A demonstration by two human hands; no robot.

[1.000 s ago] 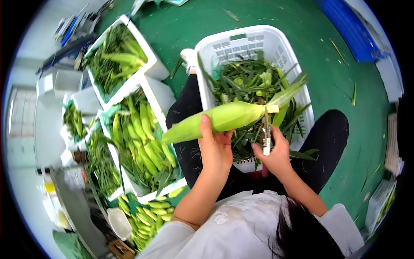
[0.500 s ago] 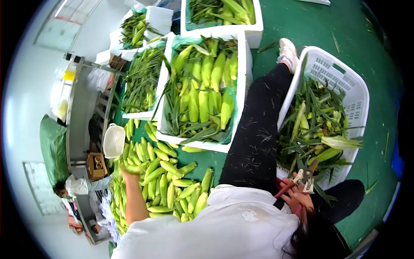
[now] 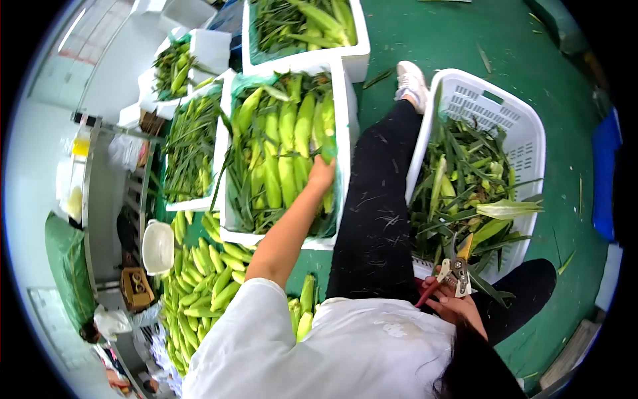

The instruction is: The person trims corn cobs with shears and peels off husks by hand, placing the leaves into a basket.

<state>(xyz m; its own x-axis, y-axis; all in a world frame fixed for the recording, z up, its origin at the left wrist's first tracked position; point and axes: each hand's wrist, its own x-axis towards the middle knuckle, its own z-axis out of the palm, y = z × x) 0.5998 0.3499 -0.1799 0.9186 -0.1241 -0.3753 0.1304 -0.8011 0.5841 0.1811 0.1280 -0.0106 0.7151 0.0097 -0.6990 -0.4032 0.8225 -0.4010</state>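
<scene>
At four o'clock, the right hand (image 3: pixel 461 308) is wrapped around the shears (image 3: pixel 454 272). Toward eleven, the left hand (image 3: pixel 322 171) touches corn ears (image 3: pixel 304 125) inside a foam box (image 3: pixel 344 120) — grip unclear. They look firm, slick-husked — best held mid-length.

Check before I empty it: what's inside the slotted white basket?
The slotted white basket holds green leaves and husk pieces; whatever lies beneath them is covered.

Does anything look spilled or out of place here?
Only trimmings outside containers: a loose leaf lies on the green floor beside the shoe, pale shreds cling to the black trousers, and a pale husk sticks out over the rim of the white basket. Nothing looks damaged.
</scene>
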